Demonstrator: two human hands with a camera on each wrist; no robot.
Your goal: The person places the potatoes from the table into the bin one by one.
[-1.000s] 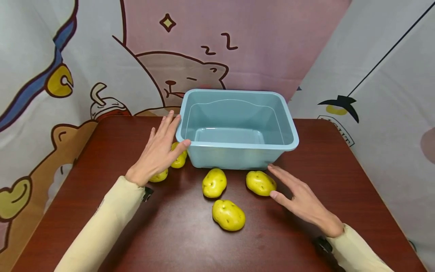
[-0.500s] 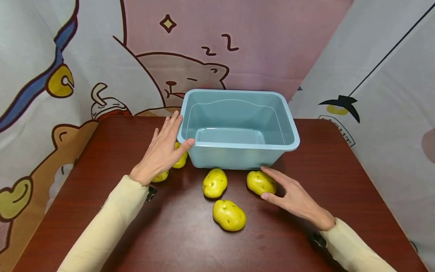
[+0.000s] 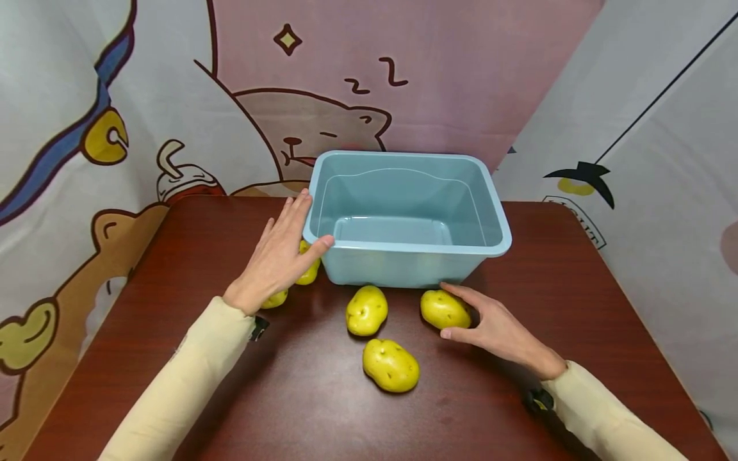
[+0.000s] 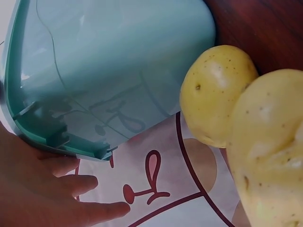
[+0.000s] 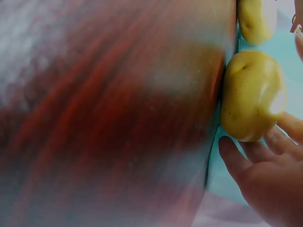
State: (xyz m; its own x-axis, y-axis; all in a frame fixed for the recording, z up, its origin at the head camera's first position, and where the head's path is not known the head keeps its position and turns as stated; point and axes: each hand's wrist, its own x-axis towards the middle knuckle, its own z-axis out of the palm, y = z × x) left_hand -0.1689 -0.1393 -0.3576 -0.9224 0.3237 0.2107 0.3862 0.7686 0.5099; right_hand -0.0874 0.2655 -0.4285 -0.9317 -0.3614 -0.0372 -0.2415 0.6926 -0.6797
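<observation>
A light blue plastic tub [image 3: 403, 266] stands on the table. My left hand [image 3: 273, 256] rests against its left rim, fingers straight, thumb over the front left corner. Below that hand, two yellow potatoes [image 3: 308, 272] are partly hidden in the head view; the left wrist view shows both, a nearer potato [image 4: 270, 146] and a farther one. My right hand [image 3: 504, 330] is spread around the right potato [image 3: 444, 310], fingers behind it and thumb in front; whether they touch it I cannot tell. A middle potato [image 3: 366, 311] and a front potato [image 3: 391, 365] lie between the hands.
The brown wooden table [image 3: 311, 410] narrows toward the back in the head view. Directly behind the tub hangs a cloth [image 3: 450, 70] printed with cartoon animals, which also covers both sides.
My right hand has moved left and now reaches around the right potato. My left hand has shifted slightly right along the tub's corner. The tub and potatoes keep their places.
</observation>
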